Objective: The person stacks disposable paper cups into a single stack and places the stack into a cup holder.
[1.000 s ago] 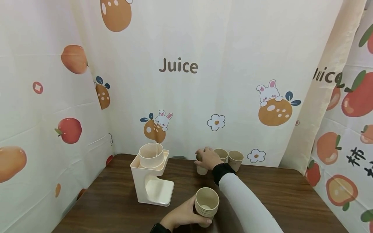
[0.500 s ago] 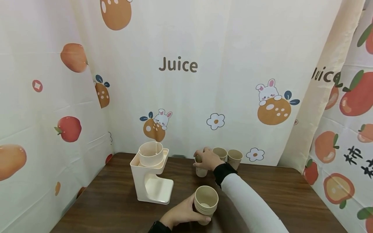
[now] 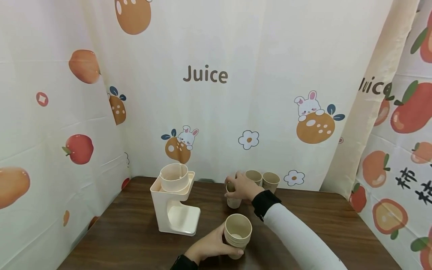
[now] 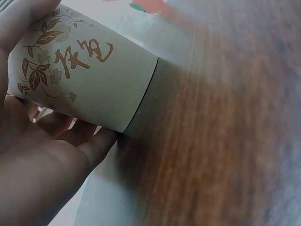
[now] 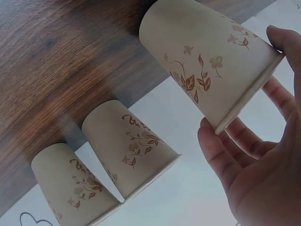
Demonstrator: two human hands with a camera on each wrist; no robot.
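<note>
My left hand [image 3: 212, 245] grips a stack of beige paper cups [image 3: 237, 229] from its left side, near the front of the table. In the left wrist view the lowest paper cup [image 4: 89, 70] shows brown leaves and lettering, its base at the wood. Farther back, my right hand [image 3: 242, 186] holds a single paper cup [image 3: 233, 203] by its rim, fingers and thumb around the top. That cup [image 5: 211, 61] has a brown flower print. Two more upright paper cups [image 5: 129, 148] stand beside it in a row, partly behind the right hand in the head view.
A cream-coloured stand [image 3: 162, 210] with a round open container [image 3: 174, 178] on top is at the left of the dark wooden table [image 3: 114, 232]. A fruit-printed curtain [image 3: 216, 112] hangs close behind the cups.
My right hand has drawn its cup slightly nearer, out of line with the two back cups. The left hand keeps its hold on the stack. The head view has shifted slightly.
</note>
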